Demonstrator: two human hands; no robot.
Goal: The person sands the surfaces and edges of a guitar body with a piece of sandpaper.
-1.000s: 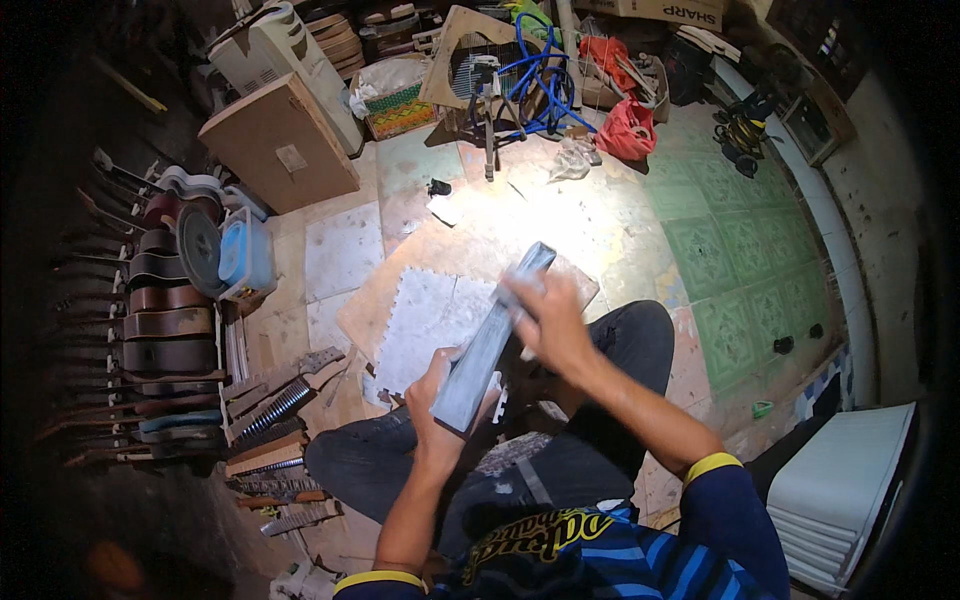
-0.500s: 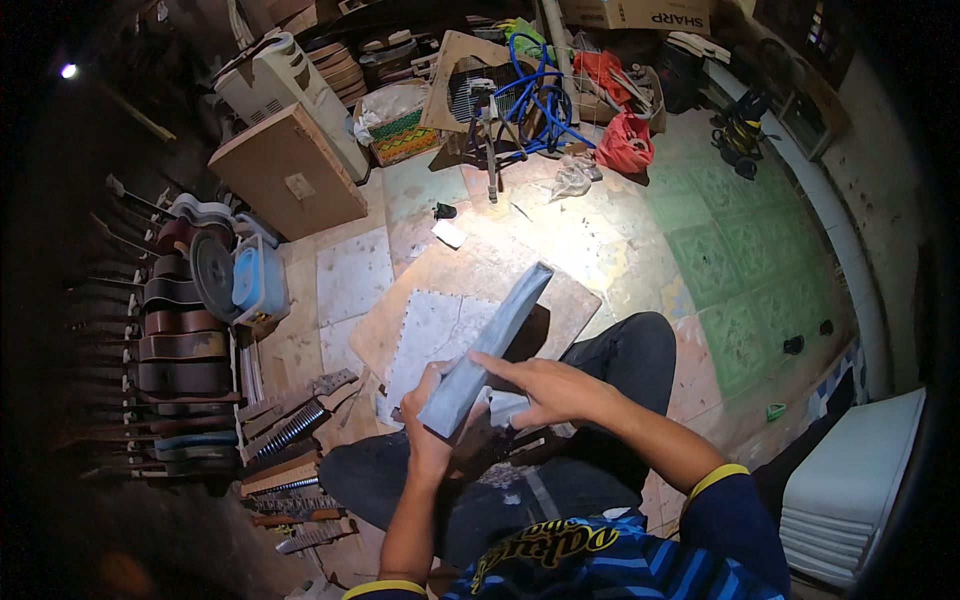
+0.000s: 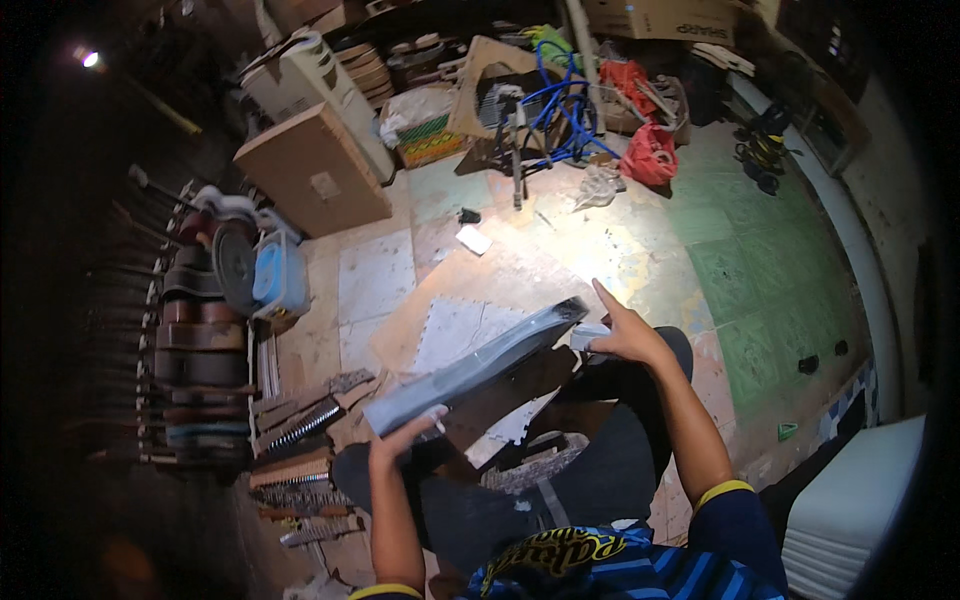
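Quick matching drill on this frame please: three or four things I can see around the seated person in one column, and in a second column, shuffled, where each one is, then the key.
Things:
1. long grey piece
2. red bag
3. blue plastic tub
4. white box

Places:
A. lower right, beside the person
B. far side of the floor, near the blue hoses
C. held between the left hand and right hand
D. left, next to a round grey disc

Pairs: 1-C, 2-B, 3-D, 4-A

A brown cardboard box (image 3: 318, 183) with a small pale label (image 3: 325, 185) lies at ten o'clock; another cardboard box (image 3: 655, 17), perhaps printed, sits at twelve o'clock.
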